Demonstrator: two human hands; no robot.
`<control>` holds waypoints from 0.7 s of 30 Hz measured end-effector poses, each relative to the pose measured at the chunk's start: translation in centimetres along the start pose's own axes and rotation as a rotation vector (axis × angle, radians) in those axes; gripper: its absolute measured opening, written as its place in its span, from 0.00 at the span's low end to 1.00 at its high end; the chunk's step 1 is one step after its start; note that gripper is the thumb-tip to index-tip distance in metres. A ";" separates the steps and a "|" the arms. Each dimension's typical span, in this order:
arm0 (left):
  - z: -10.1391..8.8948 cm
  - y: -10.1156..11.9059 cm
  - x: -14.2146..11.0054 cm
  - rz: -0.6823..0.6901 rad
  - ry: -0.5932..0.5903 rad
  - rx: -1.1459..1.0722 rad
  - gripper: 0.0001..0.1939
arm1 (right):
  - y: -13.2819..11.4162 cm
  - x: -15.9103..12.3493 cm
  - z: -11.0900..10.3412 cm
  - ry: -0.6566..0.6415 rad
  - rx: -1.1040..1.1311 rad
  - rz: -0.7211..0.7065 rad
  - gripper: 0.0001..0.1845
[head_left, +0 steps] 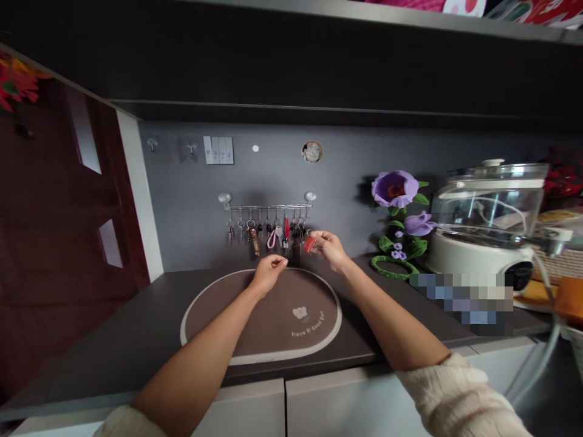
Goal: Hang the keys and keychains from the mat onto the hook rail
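Fingers of the right hand [327, 247] pinch a red tag [309, 244], which lies at their tips; the left hand's [269, 274] fingertips are drawn together over the brown mat [259, 312]; beyond them, keys [279, 233] hang from the hook rail [268, 207].

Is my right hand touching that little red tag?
Touching. The head view shows the right hand with its fingers pressed on the upper right part of the red tag.

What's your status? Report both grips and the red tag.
Right grip: on red tag, near key rack's right end. Left grip: pinched, no item visible, above mat. Nothing seen blocking the rack.
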State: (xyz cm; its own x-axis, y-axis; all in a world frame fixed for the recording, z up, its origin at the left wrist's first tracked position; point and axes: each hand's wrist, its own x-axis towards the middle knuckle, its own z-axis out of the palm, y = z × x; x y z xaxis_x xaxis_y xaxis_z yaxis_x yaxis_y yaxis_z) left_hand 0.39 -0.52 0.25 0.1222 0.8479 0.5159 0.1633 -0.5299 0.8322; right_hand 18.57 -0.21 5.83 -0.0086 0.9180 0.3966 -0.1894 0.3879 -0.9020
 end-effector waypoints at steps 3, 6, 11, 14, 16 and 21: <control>0.1 -0.1 0.0 -0.009 -0.015 0.012 0.13 | -1.0 1.5 -0.5 0.052 0.023 -0.023 0.07; 0.2 -0.2 0.1 -0.022 -0.021 0.011 0.13 | -1.8 3.0 -0.7 0.105 0.018 -0.010 0.03; 0.3 -0.1 0.0 -0.039 -0.013 -0.005 0.14 | -2.4 5.0 -0.8 0.164 -0.075 0.029 0.03; 0.2 -0.1 0.0 -0.047 -0.007 -0.011 0.14 | -2.4 5.9 -0.8 0.164 -0.108 0.064 0.02; 0.2 -0.1 0.0 -0.051 -0.002 -0.014 0.14 | -2.3 6.2 -0.7 0.159 -0.116 0.084 0.02; 0.2 -0.2 0.1 -0.044 0.005 -0.019 0.14 | -2.0 7.1 -0.4 0.132 -0.148 0.078 0.03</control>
State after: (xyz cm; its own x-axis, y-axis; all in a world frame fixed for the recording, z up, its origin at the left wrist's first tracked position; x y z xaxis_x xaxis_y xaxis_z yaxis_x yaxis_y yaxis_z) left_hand 0.54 -0.30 0.13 0.1107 0.8705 0.4795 0.1497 -0.4916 0.8579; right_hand 19.29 5.52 10.36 0.1125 0.9450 0.3072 -0.0472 0.3139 -0.9483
